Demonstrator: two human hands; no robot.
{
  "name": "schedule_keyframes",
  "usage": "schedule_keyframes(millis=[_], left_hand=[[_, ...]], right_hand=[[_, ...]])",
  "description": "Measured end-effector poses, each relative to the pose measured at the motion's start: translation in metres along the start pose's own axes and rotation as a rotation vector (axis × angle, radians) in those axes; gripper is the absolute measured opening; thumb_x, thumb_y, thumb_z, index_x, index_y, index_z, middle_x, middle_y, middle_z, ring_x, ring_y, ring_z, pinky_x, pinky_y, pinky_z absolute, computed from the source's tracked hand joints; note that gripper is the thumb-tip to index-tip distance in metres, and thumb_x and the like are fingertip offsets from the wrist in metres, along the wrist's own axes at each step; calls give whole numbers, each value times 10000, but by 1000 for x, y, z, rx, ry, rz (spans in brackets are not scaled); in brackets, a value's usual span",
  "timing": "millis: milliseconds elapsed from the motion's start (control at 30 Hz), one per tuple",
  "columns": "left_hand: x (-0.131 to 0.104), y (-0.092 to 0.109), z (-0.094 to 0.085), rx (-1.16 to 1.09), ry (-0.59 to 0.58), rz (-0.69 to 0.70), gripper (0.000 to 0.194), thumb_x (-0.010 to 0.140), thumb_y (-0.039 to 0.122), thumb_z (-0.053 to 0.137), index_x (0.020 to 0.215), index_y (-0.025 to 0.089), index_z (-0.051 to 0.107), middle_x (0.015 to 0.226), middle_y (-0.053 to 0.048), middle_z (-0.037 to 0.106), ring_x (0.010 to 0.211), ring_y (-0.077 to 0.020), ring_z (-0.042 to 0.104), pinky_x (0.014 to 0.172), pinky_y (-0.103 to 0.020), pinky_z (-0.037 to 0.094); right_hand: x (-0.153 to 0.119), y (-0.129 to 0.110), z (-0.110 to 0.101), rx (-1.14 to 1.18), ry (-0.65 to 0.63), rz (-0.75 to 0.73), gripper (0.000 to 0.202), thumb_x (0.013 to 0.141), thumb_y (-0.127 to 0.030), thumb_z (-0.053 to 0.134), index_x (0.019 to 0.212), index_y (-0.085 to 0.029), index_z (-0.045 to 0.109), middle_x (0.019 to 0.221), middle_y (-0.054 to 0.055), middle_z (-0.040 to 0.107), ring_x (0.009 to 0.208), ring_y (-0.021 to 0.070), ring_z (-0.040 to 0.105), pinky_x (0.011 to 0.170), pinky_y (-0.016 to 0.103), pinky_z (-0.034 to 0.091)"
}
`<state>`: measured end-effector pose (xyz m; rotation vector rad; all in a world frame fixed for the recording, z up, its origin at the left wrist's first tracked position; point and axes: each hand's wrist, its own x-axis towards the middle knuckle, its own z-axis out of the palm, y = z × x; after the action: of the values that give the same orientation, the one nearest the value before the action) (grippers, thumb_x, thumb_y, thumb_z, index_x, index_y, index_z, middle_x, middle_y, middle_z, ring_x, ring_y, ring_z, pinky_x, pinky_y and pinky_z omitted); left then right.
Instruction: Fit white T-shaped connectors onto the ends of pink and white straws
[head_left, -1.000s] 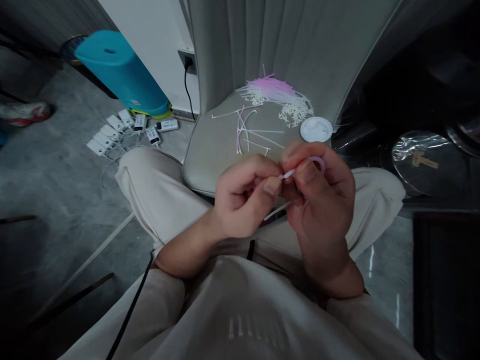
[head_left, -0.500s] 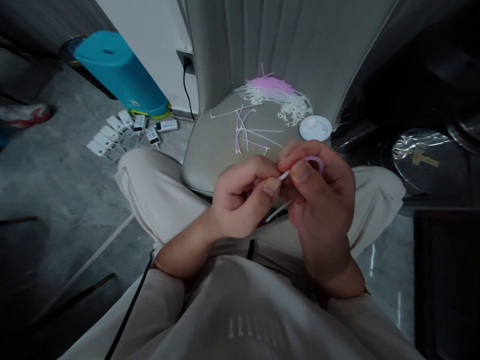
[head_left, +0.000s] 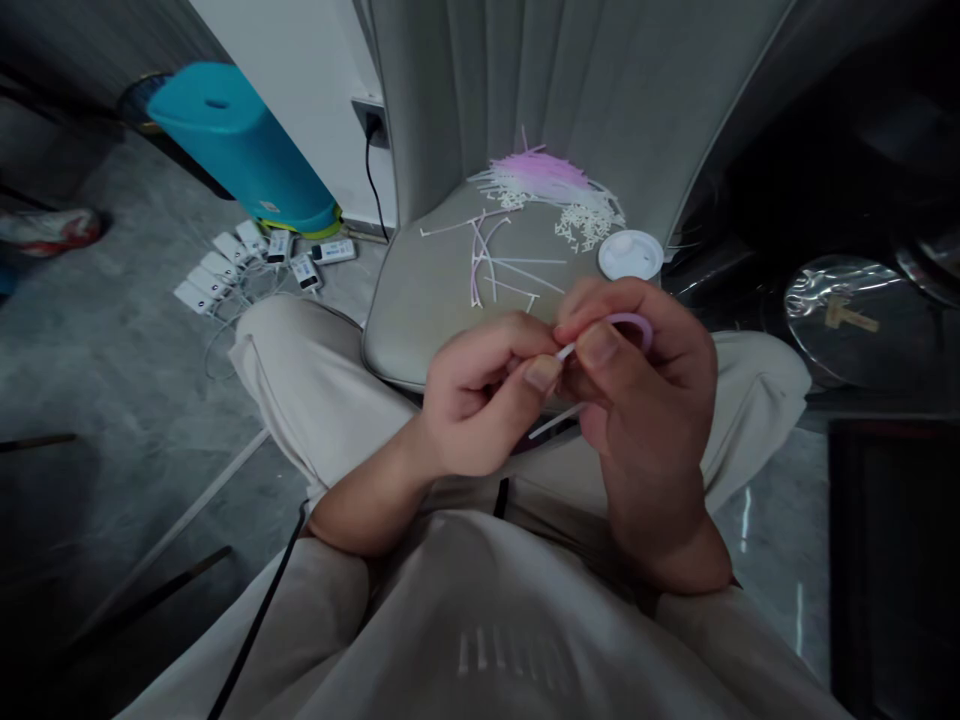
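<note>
My left hand [head_left: 487,395] pinches the white end of a thin tube between thumb and index finger. Close against it, my right hand [head_left: 649,385] grips the same tube [head_left: 637,322], whose pink part loops above the right thumb. A white length sticks out below, between the hands. Beyond them on the grey chair seat [head_left: 420,310] lie loose pink and white sticks [head_left: 487,260], some with small white end pieces. Further back is a heap of pink sticks [head_left: 540,170] beside small white connectors [head_left: 585,225]. A round white lid [head_left: 630,256] sits at the seat's right edge.
A blue bin-like container [head_left: 240,140] stands on the floor at the left. White adapters [head_left: 221,268] with tangled cables lie near it. A cable runs from a wall socket [head_left: 371,122]. At far left a person's shoe [head_left: 56,230] shows. Clear plastic wrapping [head_left: 847,320] is at the right.
My right hand has shifted slightly to the right, and the pink loop moved a little with it. My left hand keeps nearly the same place and pinch.
</note>
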<state>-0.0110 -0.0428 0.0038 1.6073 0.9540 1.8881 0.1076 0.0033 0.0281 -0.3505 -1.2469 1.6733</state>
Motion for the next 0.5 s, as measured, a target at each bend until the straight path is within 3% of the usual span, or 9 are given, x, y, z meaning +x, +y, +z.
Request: schedule_keyframes(millis=[233,367,500], left_hand=[[2,6,-2,38,-2,1,221,1033,304,549,839,214,602,660,25,497,560,-77,442,486,-228,390],[7,13,-6,157,-25,15,220,1021,267,555,812,212,595,645,26,499,535,-74,425,469,-235,377],[13,19,-10,248,-55,61,204,1007,228,546,808,213,589,611,38,491,504,-70,417,435,-225,361]], right_hand=[[0,-7,-3,-206,8,-52,44,893,-277,747,861,-278,778,796,-44,698,655,87,615,587,225,515],[-1,-14,-4,-359,4,-112,82,905,-230,728,892,-287,786,812,-35,696,657,102,593,579,259,474],[-4,-13,3,-361,51,-189,118,899,-195,721,909,-291,788,779,-22,670,658,128,571,563,292,430]])
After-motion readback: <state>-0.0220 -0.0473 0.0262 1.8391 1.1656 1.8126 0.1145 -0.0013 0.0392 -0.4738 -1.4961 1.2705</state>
